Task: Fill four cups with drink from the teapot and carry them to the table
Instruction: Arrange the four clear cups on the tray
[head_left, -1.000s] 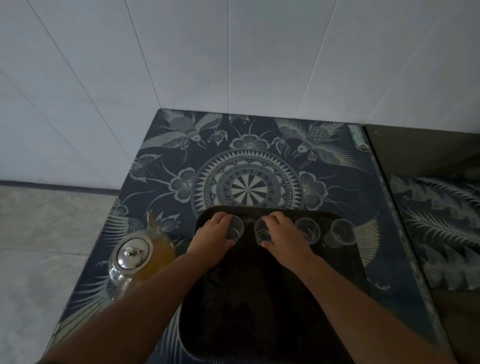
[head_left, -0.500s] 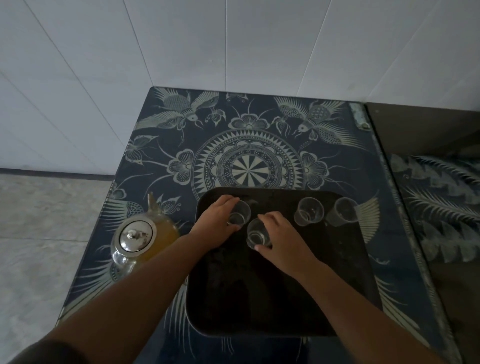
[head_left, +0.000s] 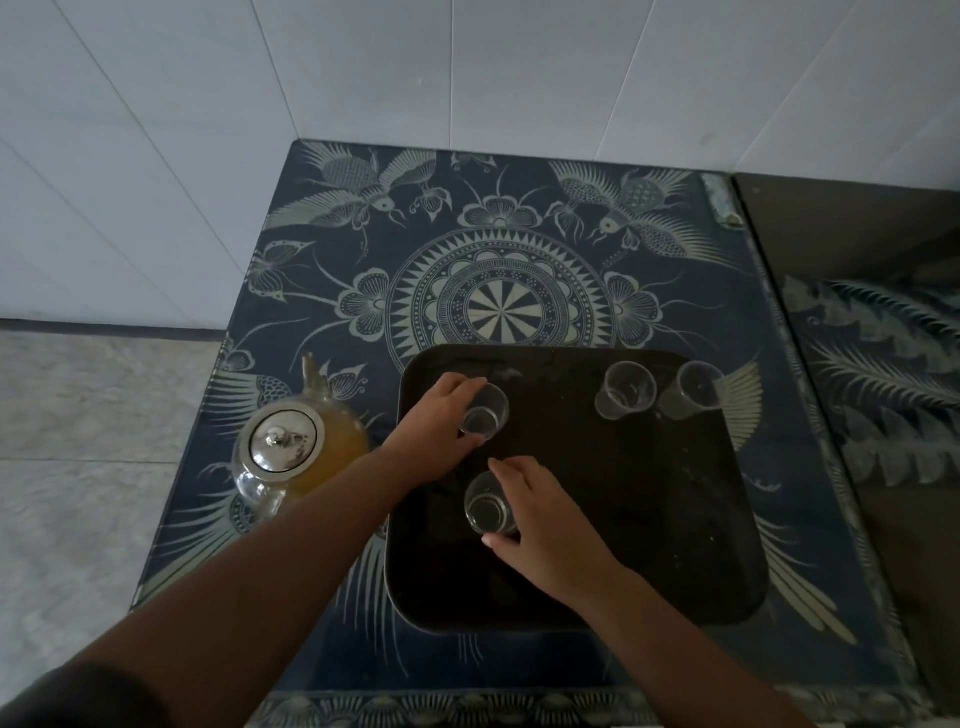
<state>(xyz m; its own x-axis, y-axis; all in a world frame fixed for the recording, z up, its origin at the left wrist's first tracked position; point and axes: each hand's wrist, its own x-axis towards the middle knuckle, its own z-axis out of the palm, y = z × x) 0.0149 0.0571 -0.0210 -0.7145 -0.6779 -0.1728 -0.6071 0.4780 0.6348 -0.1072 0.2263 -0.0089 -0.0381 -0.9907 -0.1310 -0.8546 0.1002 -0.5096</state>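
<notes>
A dark square tray (head_left: 649, 519) lies on a blue patterned tabletop. Several small clear glass cups stand on it, all looking empty. My left hand (head_left: 434, 434) grips one cup (head_left: 485, 415) near the tray's far left. My right hand (head_left: 545, 525) holds another cup (head_left: 488, 506) closer to me, left of the tray's middle. Two more cups (head_left: 623, 389) (head_left: 693, 389) stand apart at the tray's far right. A glass teapot (head_left: 296, 449) with a metal lid and amber drink sits left of the tray, its spout pointing away.
The patterned tabletop (head_left: 498, 249) ends at a white tiled wall behind. Pale floor (head_left: 83, 467) lies beyond the left edge. A second dark surface (head_left: 883, 364) adjoins on the right.
My right hand has drawn its cup toward me, away from the far row. My left hand stays on its cup. The view has tilted down.
</notes>
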